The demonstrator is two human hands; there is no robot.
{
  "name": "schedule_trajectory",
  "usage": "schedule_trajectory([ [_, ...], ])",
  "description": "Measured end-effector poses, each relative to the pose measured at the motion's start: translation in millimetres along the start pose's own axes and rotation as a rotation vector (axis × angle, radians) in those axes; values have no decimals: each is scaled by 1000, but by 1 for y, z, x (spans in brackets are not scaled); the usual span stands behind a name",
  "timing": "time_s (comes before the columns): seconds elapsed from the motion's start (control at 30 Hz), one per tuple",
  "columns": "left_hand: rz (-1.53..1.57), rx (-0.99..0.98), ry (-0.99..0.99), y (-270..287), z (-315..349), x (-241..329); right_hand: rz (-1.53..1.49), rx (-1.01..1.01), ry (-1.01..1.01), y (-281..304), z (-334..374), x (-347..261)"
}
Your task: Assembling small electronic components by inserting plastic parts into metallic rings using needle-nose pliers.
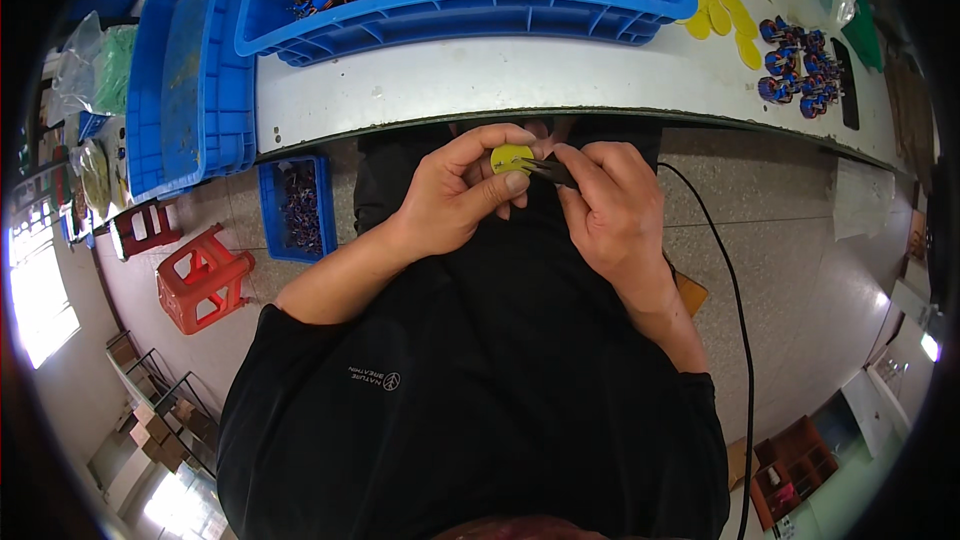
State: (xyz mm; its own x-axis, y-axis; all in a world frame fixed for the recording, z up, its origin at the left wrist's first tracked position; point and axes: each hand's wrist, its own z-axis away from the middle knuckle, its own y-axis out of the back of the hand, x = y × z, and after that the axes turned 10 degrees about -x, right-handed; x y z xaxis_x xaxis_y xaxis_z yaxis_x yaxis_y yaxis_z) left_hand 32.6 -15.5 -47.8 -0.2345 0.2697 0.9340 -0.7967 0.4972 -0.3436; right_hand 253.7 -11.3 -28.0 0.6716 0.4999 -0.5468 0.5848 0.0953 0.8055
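Black shirt (480, 390) fills lower view. Left hand (455, 195) pinches small yellow disc (512, 157) betw. thumb and fingers, just below desk (520, 80) edge. Right hand (612, 210) is closed around dark tool (548, 171), tip touching disc. Blue bin (450, 15) of wound coils sits on desk; more coils (795, 70) lie at right, well apart from hands.

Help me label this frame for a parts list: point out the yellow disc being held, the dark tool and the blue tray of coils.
yellow disc (512, 157), head view, its flat face.
dark tool (553, 171), head view, its jaws.
blue tray (455, 20), head view, its front wall.
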Motion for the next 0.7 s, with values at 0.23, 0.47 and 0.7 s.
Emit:
schedule_trajectory([
  [0.23,-44,-19,57,0,0,3,-6,-21,-24,3,2,-2],
  [0.47,217,23,77,-8,7,4,74,-62,-25,9,5,-7],
  [0.7,326,5,35,-17,22,10,149,-13,64,17,19,-12],
])
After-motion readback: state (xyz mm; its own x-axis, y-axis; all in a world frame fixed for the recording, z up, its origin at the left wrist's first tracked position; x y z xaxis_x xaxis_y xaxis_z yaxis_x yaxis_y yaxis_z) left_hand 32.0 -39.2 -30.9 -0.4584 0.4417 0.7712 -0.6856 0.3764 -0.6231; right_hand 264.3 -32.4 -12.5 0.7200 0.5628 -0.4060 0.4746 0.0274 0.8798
